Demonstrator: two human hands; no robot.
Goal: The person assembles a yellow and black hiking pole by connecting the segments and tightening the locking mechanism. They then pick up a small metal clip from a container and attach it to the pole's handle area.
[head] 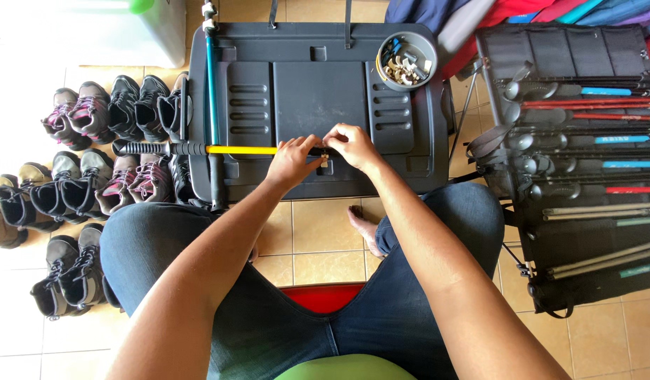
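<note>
A trekking pole lies across a dark grey plastic panel (318, 98), its yellow shaft (240, 150) running left into a black foam grip (156, 148). My left hand (293, 160) closes around the shaft's right end. My right hand (350, 144) pinches a small metal-coloured fitting (325, 161) at that same end, fingertips touching those of the left hand. The very tip of the pole is hidden by my fingers. A second pole with a teal shaft (211, 91) lies lengthwise on the panel's left edge.
A grey round tub (407, 60) of small parts sits on the panel's far right corner. Several hiking shoes (92, 162) line the tiled floor at left. A dark rack (585, 141) with several poles stands at right. My knees and a bare foot (364, 229) are below.
</note>
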